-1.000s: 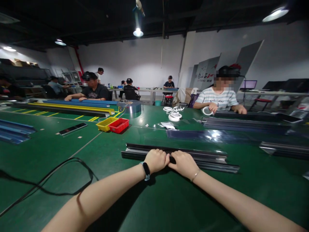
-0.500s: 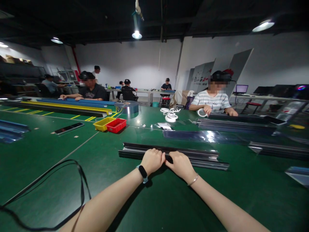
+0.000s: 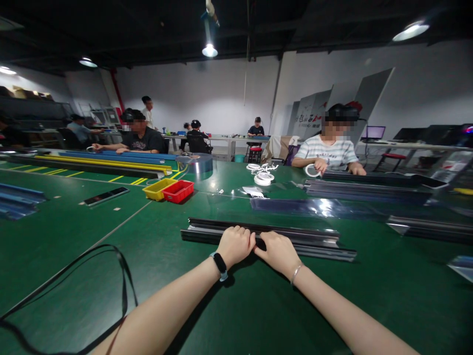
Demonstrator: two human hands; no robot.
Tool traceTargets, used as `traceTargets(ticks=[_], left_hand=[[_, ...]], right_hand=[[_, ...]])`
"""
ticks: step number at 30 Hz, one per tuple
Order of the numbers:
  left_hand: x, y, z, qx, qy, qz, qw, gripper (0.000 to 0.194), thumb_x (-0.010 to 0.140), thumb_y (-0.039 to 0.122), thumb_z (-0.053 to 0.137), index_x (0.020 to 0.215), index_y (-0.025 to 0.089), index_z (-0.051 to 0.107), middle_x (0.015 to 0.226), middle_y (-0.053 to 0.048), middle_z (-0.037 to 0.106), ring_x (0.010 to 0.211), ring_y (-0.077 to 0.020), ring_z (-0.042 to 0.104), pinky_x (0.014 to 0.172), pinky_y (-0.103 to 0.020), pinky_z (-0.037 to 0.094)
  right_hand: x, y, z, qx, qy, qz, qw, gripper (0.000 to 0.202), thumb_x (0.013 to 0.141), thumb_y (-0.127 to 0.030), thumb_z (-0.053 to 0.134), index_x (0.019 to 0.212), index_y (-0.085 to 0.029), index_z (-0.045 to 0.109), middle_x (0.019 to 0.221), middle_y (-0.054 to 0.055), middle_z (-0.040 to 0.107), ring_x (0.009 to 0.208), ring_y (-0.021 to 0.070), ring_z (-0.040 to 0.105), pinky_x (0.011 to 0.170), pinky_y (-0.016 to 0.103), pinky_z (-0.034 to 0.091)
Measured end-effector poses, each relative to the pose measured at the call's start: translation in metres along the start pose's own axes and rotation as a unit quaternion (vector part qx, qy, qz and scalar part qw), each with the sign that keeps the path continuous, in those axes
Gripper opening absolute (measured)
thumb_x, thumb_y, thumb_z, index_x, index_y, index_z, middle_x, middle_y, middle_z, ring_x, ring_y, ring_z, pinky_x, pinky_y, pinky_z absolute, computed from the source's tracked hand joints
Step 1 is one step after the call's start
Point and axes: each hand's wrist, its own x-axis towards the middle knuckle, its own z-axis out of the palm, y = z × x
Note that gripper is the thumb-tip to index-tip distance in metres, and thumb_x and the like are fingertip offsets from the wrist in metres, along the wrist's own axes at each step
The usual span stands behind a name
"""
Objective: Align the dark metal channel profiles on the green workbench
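Note:
A long black channel-shaped profile (image 3: 314,251) lies across the green table (image 3: 288,315) in front of me. My left hand (image 3: 236,245), with a watch on its wrist, is closed on the near edge of the profile around its middle. Right beside it, my right hand (image 3: 277,250), with a bracelet on the wrist, has its fingers curled over the same edge. The two thumbs nearly meet. The fingertips of both hands are hidden behind the profile's edge.
Beyond the profile are clear strips (image 3: 295,206), white tape rolls (image 3: 263,178), a yellow tray (image 3: 158,190), a red tray (image 3: 179,192) and a phone (image 3: 106,196). A black cable (image 3: 123,276) loops at left. Across the table, a person in stripes (image 3: 328,153) handles another profile.
The view has shifted slightly. Both hands stay on the profile in nearly the same pose.

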Motion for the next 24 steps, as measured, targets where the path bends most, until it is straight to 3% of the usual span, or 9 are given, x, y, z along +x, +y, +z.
traceTargets(ticks=[15, 24], left_hand=[[0.0008, 0.0000, 0.0006, -0.003, -0.018, 0.016, 1.000, 0.032, 0.085, 0.024, 0.031, 0.065, 0.015, 0.054, 0.063, -0.006, 0.057, 0.064, -0.0164, 0.054, 0.060, -0.029, 0.039], [0.0011, -0.0001, 0.0001, -0.011, -0.022, 0.015, 1.000, 0.031, 0.086, 0.027, 0.031, 0.067, 0.016, 0.054, 0.064, -0.005, 0.057, 0.065, -0.0165, 0.053, 0.061, -0.030, 0.039]], right_hand=[[0.0032, 0.0041, -0.0026, 0.017, -0.049, -0.036, 0.998, 0.024, 0.079, -0.039, 0.041, 0.085, -0.018, 0.052, 0.076, 0.004, 0.059, 0.075, 0.0151, 0.054, 0.067, 0.025, 0.035], [0.0015, 0.0045, -0.0014, 0.008, -0.020, -0.010, 1.000, 0.028, 0.078, -0.043, 0.040, 0.078, -0.018, 0.053, 0.072, 0.004, 0.058, 0.071, 0.0154, 0.054, 0.065, 0.025, 0.033]])
